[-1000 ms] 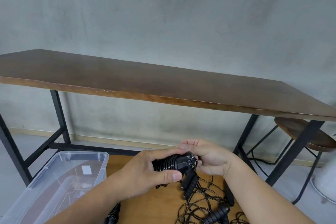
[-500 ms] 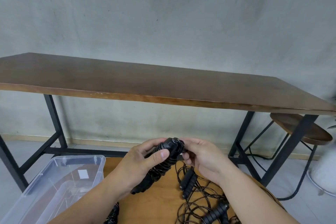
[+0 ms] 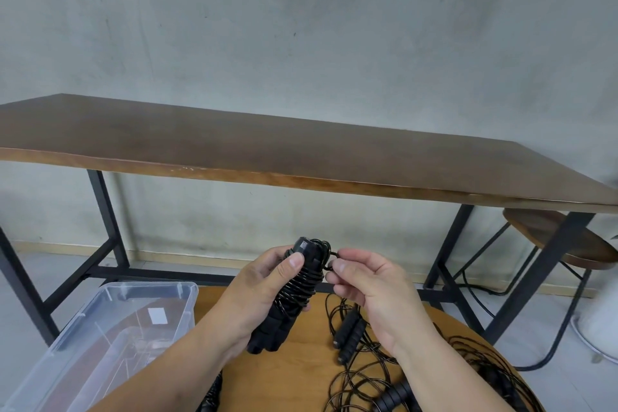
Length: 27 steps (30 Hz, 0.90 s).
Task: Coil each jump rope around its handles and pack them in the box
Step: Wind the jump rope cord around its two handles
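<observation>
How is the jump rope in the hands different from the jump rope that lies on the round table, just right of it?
The held jump rope has its cord wound tightly around its paired handles; the lying jump rope has its cord loose in tangled loops. The held one is tilted in the air, gripped by the left hand, while the right hand pinches its cord end; the lying one rests untouched on the round table. Both are black, handles side by side.

The box (image 3: 100,338) sits left of the round table (image 3: 294,375), loose ropes (image 3: 368,368) on its right.

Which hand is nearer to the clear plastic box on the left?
Left. The left hand holds the coiled black jump rope just right of the clear plastic box; the right hand is farther right.
</observation>
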Available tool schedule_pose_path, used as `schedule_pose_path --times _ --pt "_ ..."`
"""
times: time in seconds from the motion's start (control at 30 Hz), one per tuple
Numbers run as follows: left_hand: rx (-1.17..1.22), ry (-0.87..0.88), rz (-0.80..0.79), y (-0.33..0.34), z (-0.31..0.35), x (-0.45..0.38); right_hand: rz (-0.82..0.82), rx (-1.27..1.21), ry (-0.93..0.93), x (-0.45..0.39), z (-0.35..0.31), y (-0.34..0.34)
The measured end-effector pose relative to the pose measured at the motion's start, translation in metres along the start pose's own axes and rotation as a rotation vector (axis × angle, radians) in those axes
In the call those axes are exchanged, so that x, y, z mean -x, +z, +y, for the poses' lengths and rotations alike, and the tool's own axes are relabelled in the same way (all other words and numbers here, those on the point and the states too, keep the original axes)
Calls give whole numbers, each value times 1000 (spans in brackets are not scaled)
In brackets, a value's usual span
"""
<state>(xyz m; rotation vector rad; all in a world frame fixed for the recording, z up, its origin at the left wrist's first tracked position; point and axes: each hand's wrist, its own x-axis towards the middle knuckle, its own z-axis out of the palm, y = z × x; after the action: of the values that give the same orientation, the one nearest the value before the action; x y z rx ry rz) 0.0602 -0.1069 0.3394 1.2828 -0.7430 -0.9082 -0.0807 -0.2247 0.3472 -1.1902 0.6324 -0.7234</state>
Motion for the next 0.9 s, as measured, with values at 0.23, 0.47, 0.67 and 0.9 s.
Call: schedule_pose_path --times 0.23,0.47,0.67,0.9 --pt "9 -13 -1 -1 -5 -2 61 73 -64 1 3 7" --pt "43 -30 -13 -4 -4 0 26 143 -96 4 5 8" --pt "22 -50 -47 -6 -5 0 18 223 -119 2 4 7" --pt "-13 -55 -81 -8 -2 0 12 28 -23 -5 8 6"
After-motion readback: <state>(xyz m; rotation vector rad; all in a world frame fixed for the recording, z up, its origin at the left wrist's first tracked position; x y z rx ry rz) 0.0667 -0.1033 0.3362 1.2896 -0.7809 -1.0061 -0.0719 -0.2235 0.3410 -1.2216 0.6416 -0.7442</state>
